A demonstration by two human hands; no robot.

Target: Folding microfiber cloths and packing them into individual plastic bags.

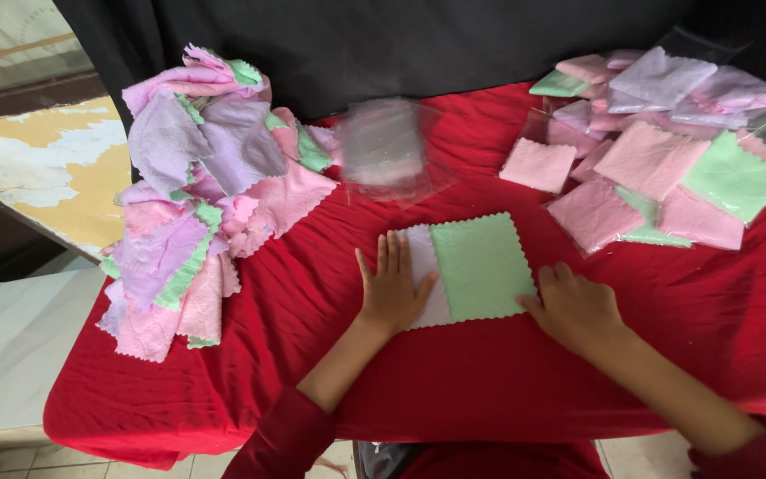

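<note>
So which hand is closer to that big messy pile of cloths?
Left. The left hand lies flat on the white cloth, on the side toward the loose pile of cloths. The right hand rests at the green cloth's far corner, farther away.

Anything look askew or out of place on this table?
The loose cloth pile at the left spills over the table edge. The green cloth sits offset on the white cloth under the left hand.

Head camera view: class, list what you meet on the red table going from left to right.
Heap of loose pastel cloths → left hand → green cloth → right hand → pile of bagged folded cloths.
</note>
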